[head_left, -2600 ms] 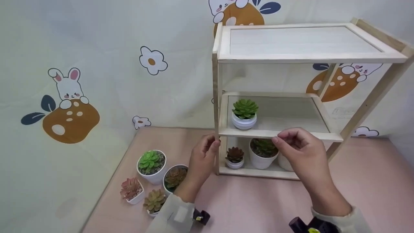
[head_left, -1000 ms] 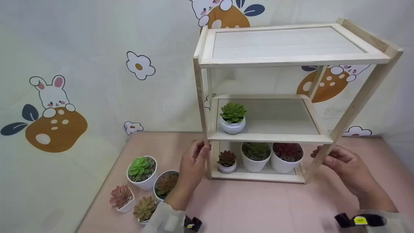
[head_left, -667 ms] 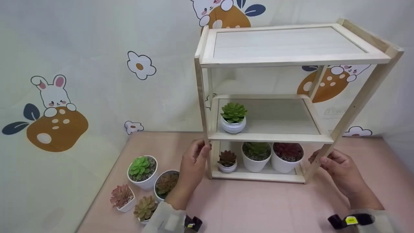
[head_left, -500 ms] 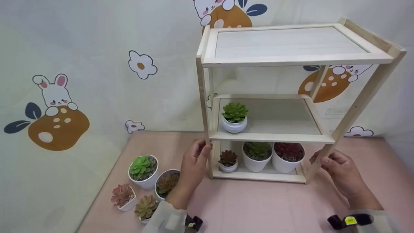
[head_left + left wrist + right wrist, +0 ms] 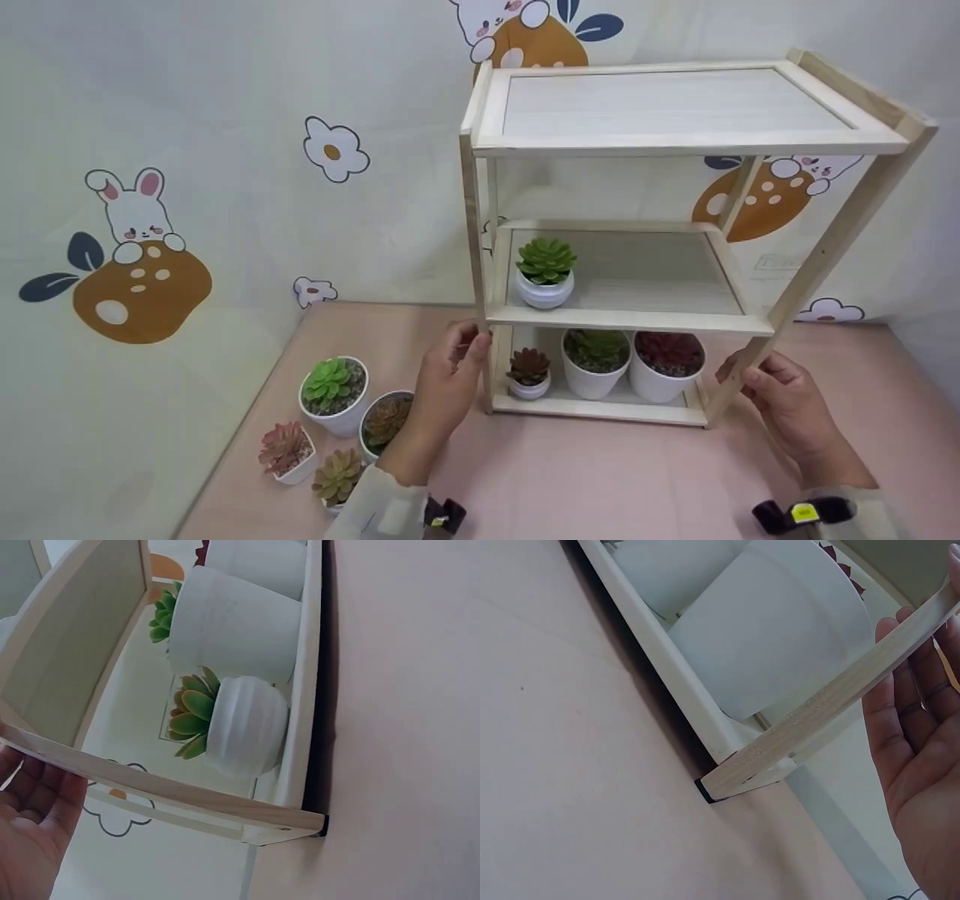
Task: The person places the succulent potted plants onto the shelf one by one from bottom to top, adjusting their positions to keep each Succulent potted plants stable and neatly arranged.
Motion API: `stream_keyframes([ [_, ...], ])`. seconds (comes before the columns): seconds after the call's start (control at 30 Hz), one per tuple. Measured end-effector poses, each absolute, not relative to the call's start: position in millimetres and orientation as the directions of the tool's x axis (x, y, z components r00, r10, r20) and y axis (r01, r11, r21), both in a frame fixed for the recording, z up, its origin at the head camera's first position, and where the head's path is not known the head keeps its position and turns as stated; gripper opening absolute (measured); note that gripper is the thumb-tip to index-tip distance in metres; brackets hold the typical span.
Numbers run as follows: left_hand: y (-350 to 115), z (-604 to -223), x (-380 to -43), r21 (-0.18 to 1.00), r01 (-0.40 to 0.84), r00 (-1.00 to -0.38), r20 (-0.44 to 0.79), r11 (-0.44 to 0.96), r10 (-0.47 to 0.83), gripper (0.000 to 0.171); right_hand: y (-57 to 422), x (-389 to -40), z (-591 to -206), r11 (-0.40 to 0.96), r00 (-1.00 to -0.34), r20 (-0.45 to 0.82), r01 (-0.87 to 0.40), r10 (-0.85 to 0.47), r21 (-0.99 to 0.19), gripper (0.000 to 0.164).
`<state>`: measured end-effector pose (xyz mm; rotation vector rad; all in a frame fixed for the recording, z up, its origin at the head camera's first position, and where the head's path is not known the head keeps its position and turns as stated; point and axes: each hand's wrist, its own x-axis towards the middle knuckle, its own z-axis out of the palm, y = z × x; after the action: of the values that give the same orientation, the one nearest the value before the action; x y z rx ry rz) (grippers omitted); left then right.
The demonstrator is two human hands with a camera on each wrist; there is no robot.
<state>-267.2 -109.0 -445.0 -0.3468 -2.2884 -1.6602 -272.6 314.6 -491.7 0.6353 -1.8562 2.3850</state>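
Observation:
A three-tier light wooden shelf stands upright on the pink tabletop. With its thumb in front and fingers behind, my left hand holds the left front post. In the right wrist view the fingers of my right hand reach behind the right front post, which this hand grips below the middle board. On the middle board sits a green succulent in a small white pot. The bottom board carries a small dark-red succulent, a green one and a red one, all in white pots.
Left of the shelf, a bright green succulent, a brown one, a pink one and a yellowish one stand in white pots. My left forearm partly covers two of them. A rabbit-patterned cloth hangs behind.
My right hand has moved from in front of the middle board, out to the right and down, onto the right front post. The left hand has stayed on the left post.

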Motion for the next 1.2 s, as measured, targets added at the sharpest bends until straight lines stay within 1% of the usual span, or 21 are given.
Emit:
stream_keyframes([
  [0.1, -112, -441, -263, 0.854, 0.393, -0.911, 0.411, 0.342, 0.02, 0.035, 312, -272, -493, -0.286, -0.92, 0.347, -0.288, -0.184, -0.914, 0.021],
  [0.2, -117, -432, -256, 0.83, 0.419, -0.89, 0.456, 0.367, -0.015, 0.037, 312, -271, -493, -0.293, -0.923, 0.341, -0.281, -0.179, -0.914, 0.021],
  [0.4, -131, -424, -234, 0.761, 0.485, -0.817, 0.569, 0.431, -0.086, 0.032, 313, -268, -495, -0.261, -0.931, 0.322, -0.272, -0.173, -0.926, 0.021],
  [0.47, -136, -424, -224, 0.74, 0.479, -0.802, 0.588, 0.472, -0.108, 0.032, 312, -268, -496, -0.259, -0.935, 0.311, -0.262, -0.172, -0.93, 0.021],
  [0.57, -145, -427, -209, 0.734, 0.425, -0.81, 0.57, 0.53, -0.141, 0.035, 312, -268, -497, -0.258, -0.932, 0.309, -0.257, -0.188, -0.931, 0.022],
  [0.73, -162, -433, -190, 0.788, 0.248, -0.878, 0.428, 0.563, -0.213, 0.042, 312, -269, -497, -0.273, -0.928, 0.311, -0.25, -0.208, -0.929, 0.022],
  [0.83, -174, -439, -178, 0.805, 0.179, -0.896, 0.371, 0.565, -0.244, 0.044, 312, -269, -497, -0.281, -0.929, 0.301, -0.236, -0.214, -0.93, 0.023],
  [0.9, -182, -443, -170, 0.799, 0.163, -0.891, 0.371, 0.578, -0.262, 0.043, 312, -269, -497, -0.281, -0.928, 0.304, -0.239, -0.216, -0.929, 0.023],
  [1.0, -194, -452, -159, 0.782, 0.169, -0.864, 0.411, 0.6, -0.292, 0.04, 311, -271, -497, -0.311, -0.926, 0.328, -0.261, -0.189, -0.914, 0.023],
  [1.1, -206, -459, -151, 0.778, 0.143, -0.851, 0.412, 0.611, -0.326, 0.041, 310, -273, -498, -0.359, -0.92, 0.356, -0.281, -0.163, -0.89, 0.022],
  [1.2, -215, -464, -144, 0.787, 0.058, -0.863, 0.349, 0.615, -0.364, 0.043, 312, -273, -497, -0.363, -0.914, 0.359, -0.275, -0.19, -0.89, 0.023],
])
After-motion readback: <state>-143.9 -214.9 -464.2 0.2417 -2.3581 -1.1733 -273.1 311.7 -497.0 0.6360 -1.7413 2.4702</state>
